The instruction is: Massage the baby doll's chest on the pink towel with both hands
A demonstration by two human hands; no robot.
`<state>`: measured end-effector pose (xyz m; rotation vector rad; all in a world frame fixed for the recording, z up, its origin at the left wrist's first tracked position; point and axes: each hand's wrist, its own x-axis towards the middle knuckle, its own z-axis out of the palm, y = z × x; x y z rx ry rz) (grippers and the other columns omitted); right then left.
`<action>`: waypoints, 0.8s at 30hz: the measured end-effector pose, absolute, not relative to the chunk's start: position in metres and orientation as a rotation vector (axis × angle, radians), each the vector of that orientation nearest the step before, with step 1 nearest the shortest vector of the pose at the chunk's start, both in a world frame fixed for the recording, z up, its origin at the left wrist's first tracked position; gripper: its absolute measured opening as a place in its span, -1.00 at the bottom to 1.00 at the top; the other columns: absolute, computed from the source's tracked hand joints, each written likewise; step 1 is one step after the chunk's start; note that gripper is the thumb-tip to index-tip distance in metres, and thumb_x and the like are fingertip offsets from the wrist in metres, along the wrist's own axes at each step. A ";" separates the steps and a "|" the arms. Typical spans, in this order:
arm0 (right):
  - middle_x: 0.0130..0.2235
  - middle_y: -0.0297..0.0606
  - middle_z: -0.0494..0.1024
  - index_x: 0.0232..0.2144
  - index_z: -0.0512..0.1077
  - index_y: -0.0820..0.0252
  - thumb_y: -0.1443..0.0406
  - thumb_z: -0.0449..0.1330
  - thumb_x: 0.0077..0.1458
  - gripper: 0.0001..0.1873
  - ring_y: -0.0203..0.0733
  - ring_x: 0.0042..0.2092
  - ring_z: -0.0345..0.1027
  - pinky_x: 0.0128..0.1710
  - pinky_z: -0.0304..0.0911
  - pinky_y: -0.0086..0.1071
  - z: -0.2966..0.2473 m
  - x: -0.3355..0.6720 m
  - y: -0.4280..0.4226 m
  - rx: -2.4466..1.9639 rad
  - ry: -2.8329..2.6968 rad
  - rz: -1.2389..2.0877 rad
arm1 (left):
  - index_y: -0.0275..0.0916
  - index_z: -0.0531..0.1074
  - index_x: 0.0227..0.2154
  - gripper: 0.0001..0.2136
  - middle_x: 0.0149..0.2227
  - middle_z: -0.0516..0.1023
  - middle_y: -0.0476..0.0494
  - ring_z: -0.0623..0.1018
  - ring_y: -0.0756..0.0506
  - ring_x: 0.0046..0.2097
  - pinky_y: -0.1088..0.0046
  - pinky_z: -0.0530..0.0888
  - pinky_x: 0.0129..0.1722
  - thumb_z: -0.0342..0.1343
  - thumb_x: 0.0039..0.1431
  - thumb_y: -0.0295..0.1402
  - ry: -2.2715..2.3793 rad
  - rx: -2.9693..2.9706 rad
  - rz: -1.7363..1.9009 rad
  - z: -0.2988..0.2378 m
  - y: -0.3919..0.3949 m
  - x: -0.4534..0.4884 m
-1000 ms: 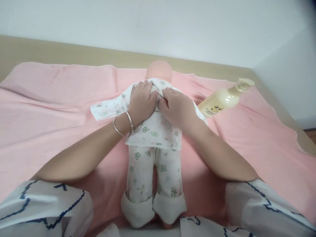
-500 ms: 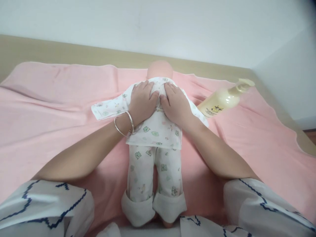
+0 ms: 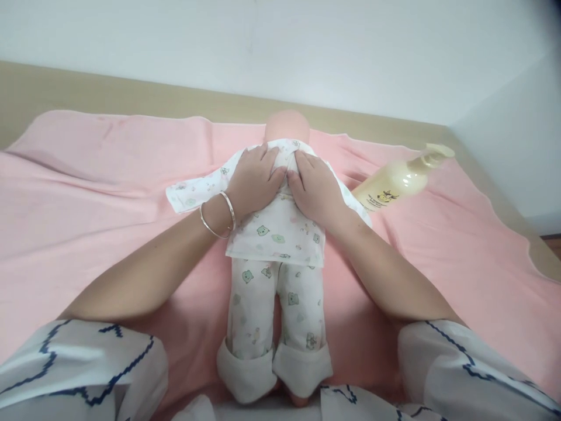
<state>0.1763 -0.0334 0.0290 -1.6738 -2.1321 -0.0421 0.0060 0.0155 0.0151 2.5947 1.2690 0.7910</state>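
Note:
A baby doll (image 3: 287, 124) lies stretched out with its bald head away from me and its feet towards me; no face shows. It wears a white printed top (image 3: 280, 234) and matching trousers (image 3: 252, 310) with turned-up cuffs. On the left of its upper back rests my left hand (image 3: 255, 178), flat, the thumb pointing inward. My right hand (image 3: 318, 186) lies flat on the other side, its thumb close to the left one. Both hands have their fingers stretched out over the cloth. Two silver bangles (image 3: 228, 210) circle my left wrist.
A pale yellow pump bottle (image 3: 392, 184) lies tilted at the doll's right sleeve, partly hidden by it. Underneath spreads a wrinkled pink blanket (image 3: 109, 175) over a beige surface (image 3: 131, 96). A white wall (image 3: 263, 47) rises behind.
Both hands stay on the doll's back in nearly the same pose. The whole scene sits slightly further right and lower in view.

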 end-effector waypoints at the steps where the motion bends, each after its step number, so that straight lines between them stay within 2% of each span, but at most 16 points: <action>1: 0.24 0.19 0.50 0.26 0.36 0.41 0.21 -0.16 0.45 -0.44 0.23 0.28 0.37 0.31 0.27 0.16 0.029 0.176 -0.034 -1.666 -2.125 -0.049 | -0.27 0.44 0.05 -0.62 0.15 0.53 -0.43 0.45 -0.36 0.26 -0.06 0.36 0.30 -0.23 0.47 -0.25 1.274 2.593 0.787 0.015 0.015 0.006; 7: 0.16 0.18 0.55 0.19 0.39 0.36 0.19 -0.14 0.44 -0.49 0.26 0.18 0.40 0.23 0.32 0.16 0.028 0.176 -0.033 -1.653 -2.105 -0.056 | -0.30 0.45 0.09 -0.58 0.13 0.55 -0.43 0.45 -0.37 0.27 -0.07 0.34 0.30 -0.25 0.49 -0.24 1.266 2.617 0.790 0.015 0.013 0.007; 12: 0.00 0.12 0.60 0.02 0.44 0.28 0.21 -0.10 0.41 -0.60 0.24 0.05 0.44 0.13 0.36 0.12 0.036 0.176 -0.035 -1.676 -2.119 0.018 | -0.32 0.45 0.09 -0.60 0.13 0.55 -0.44 0.49 -0.35 0.21 -0.02 0.41 0.25 -0.19 0.46 -0.23 1.224 2.627 0.776 0.018 0.016 0.001; 15: 0.00 0.14 0.59 -0.01 0.42 0.29 0.22 -0.09 0.39 -0.63 0.26 0.06 0.44 0.13 0.36 0.12 0.041 0.175 -0.037 -1.687 -2.134 0.044 | -0.32 0.46 0.08 -0.60 0.12 0.56 -0.42 0.50 -0.35 0.19 0.00 0.43 0.25 -0.16 0.45 -0.20 1.196 2.628 0.742 0.022 0.018 -0.002; 20: -0.04 0.09 0.61 -0.05 0.39 0.23 0.20 -0.08 0.40 -0.68 0.25 0.05 0.45 0.12 0.38 0.10 0.043 0.175 -0.035 -1.754 -2.079 0.099 | -0.36 0.47 0.05 -0.60 0.06 0.58 -0.44 0.53 -0.34 0.16 0.00 0.43 0.27 -0.21 0.46 -0.29 1.308 2.607 0.654 0.037 0.001 0.004; 24: 0.02 0.08 0.61 0.00 0.37 0.18 0.17 -0.06 0.41 -0.69 0.26 0.09 0.47 0.13 0.40 0.13 0.044 0.182 -0.028 -1.731 -2.119 0.165 | -0.44 0.44 0.16 -0.57 0.23 0.50 -0.50 0.45 -0.35 0.33 0.00 0.35 0.40 -0.21 0.45 -0.38 1.345 2.606 0.630 0.047 -0.028 0.014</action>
